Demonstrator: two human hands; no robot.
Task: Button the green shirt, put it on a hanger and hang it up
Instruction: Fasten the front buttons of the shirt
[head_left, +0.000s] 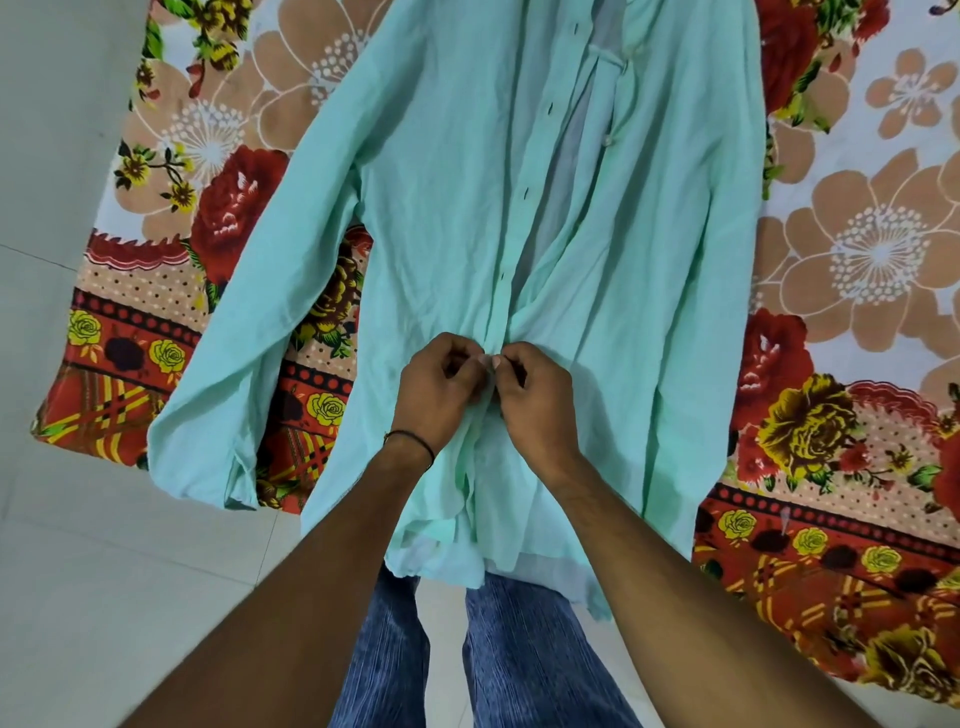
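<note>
Shirt: The green shirt (649, 260) lies front-up on a bed, spread beneath both grips. Its hem hangs off the bed edge on the near side of them.
Left grip: The left grip (441, 389) is closed on the shirt, thumb and forefinger pinching the buttonhole edge of the front.
Right grip: The right grip (535, 400) pinches the facing edge, fingers curled, its fingertips touching those of the left grip. Whether a button sits between them cannot be told.
Opening: Beyond the grips the two front edges lie apart, the gap widening with distance. Buttonholes (525, 194) run along the left edge and a button (605, 140) shows on the right one.
Sleeve: Left of the left grip, a sleeve (234, 338) slants to the bed edge.
Band: A dark thread band (410, 441) circles the wrist just behind the left grip.
Bed: A floral sheet (857, 234) shows on either side of the grips.
Below: Blue jeans (519, 665) and a pale tile floor (78, 571) show on the near side of the grips.
</note>
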